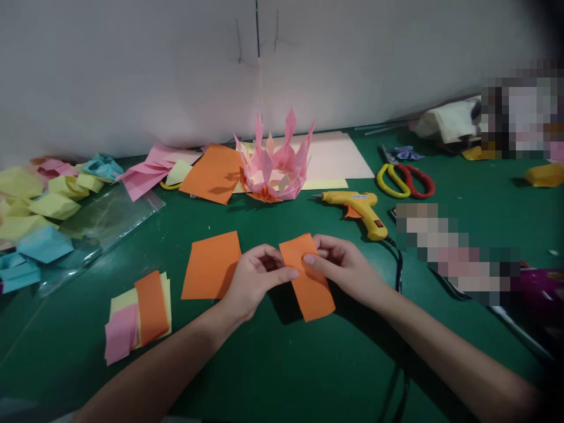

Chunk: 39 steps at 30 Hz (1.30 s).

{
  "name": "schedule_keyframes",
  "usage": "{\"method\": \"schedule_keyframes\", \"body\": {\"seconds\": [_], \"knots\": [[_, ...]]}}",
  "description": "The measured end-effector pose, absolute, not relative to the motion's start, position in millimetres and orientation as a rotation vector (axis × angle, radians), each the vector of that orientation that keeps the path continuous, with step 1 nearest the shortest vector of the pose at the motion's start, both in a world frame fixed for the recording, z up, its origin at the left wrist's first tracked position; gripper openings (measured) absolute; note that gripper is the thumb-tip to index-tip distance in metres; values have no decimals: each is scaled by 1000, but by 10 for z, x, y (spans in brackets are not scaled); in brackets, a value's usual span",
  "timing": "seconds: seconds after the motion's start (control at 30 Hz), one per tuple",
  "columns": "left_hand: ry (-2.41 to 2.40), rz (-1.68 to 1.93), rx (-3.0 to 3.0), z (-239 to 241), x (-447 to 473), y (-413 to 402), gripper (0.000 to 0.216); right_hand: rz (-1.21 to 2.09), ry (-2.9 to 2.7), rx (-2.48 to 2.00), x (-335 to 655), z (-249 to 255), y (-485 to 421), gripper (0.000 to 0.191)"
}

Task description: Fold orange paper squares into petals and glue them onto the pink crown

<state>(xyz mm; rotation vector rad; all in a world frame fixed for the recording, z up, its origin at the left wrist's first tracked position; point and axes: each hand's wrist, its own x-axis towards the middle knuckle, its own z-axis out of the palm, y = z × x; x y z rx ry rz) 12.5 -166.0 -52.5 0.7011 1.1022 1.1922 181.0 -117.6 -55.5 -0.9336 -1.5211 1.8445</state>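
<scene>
Head view: two hands are at work over the green table [247, 376]; the left hand [251, 279] grips one orange paper rectangle [312, 296] at its left edge, thumb on the front; the right hand [346, 264] pinches the same piece near its upper right, thumb also on the front; the rectangle is tilted, above the middle of the table. On the left lies one piece of clear plastic wrapping [121, 217], with folded yellow paper pieces [55, 205] and three visible blue ones [46, 242] heaped at it; whether any sit inside or only on top, I cannot tell; the yellow ones overlap too much to count. Just beside the left hand lies one orange square [209, 267]; left of that, one small pile has an orange strip [152, 308] and pink slips [120, 332] over yellow paper [126, 301]. Toward the wall [132, 70] stand and lie one pink paper crown [267, 170], an upright ring with pointed petals; one large orange sheet [207, 176], left of it; one yellow glue gun [370, 220], nozzle pointing left; one pair of scissors [398, 168] with a yellow and a red handle; one violet-blue folded paper [408, 153] near the blades.
</scene>
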Motion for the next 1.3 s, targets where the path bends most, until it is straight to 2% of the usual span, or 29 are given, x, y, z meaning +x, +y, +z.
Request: {"method": "schedule_keyframes", "body": {"seconds": [0.23, 0.57, 0.9, 1.3], "knots": [[1111, 1130, 732, -512, 120, -1659, 31, 1704, -1672, -884, 1839, -557, -1186, 28], [1095, 1066, 765, -498, 127, -1668, 32, 1305, -1834, -913, 1853, -584, -1202, 42], [1091, 1015, 773, -514, 141, -1670, 31, 1296, -1792, -1035, 1872, -597, -1223, 48], [1225, 1155, 689, -506, 90, -1618, 26, 1403, -1947, -1020, 1824, -610, -1176, 48]]}}
